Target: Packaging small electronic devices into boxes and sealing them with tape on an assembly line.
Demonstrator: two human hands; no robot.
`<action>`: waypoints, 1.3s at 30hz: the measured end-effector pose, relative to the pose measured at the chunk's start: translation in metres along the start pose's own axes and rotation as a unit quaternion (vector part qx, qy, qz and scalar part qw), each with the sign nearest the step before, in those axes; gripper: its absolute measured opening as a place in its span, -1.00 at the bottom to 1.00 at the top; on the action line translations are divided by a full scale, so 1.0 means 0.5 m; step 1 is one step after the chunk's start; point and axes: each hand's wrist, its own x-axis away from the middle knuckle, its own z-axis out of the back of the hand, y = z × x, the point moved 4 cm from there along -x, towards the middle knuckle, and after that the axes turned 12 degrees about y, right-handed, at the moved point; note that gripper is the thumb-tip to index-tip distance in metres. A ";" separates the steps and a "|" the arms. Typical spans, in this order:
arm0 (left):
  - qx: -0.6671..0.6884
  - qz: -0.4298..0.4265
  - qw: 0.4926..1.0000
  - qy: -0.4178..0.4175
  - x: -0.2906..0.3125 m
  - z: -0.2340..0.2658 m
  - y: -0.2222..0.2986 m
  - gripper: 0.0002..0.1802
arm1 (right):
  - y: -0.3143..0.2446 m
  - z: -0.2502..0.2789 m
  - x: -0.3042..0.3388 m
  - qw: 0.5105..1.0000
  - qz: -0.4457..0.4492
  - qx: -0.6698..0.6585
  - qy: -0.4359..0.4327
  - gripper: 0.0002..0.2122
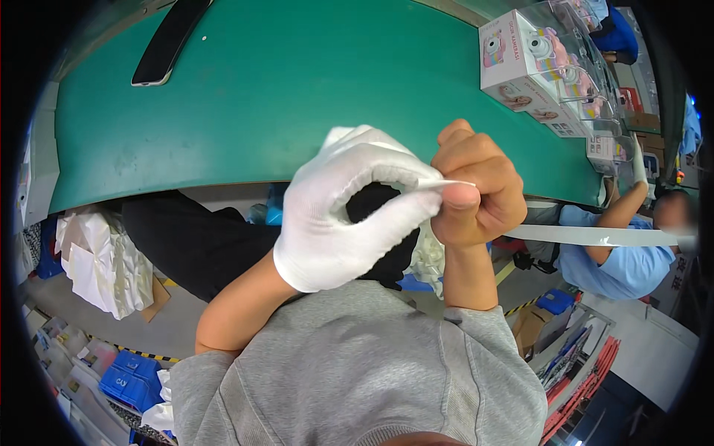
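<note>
My left hand (346, 208), in a white knit glove, curves into a ring with thumb and forefinger pinched together. Between those fingertips sits a thin white piece (452, 183), seen nearly edge-on; whether it is paper, a label or film I cannot tell. My right hand (476, 186) is bare, fingers curled, its thumb and forefinger closed on the other end of the same piece. Both hands are held up over my lap, before the near edge of the green table (245, 111).
A black phone (169, 44) lies at the far left of the table. Boxes with toy cameras (550, 67) stand at the right. A long white strip (595, 236) runs out beyond my right hand. A co-worker (617, 253) in blue sits at right; a blue bin (130, 379) is lower left.
</note>
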 end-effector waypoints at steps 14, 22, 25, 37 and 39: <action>0.105 0.066 0.986 0.109 0.032 0.032 0.005 -0.89 | -0.003 -0.058 -0.007 0.996 0.063 0.066 -0.018 -0.61; -0.215 -0.025 0.964 0.154 -0.050 0.153 -0.077 -0.96 | -0.150 -0.136 -0.168 0.950 0.019 -0.077 -0.303 -0.78; -0.257 -0.098 0.944 0.183 -0.063 0.133 -0.086 -0.88 | -0.226 -0.162 -0.269 0.852 0.076 -0.056 -0.514 -0.92; -0.333 -0.142 0.920 0.153 -0.054 0.120 -0.061 -0.81 | -0.250 -0.429 -0.328 0.862 0.300 -0.110 -0.395 -0.93; -0.354 -0.171 0.903 0.176 -0.054 0.115 -0.060 -0.81 | -0.247 -0.446 -0.342 0.880 0.271 -0.088 -0.380 -0.94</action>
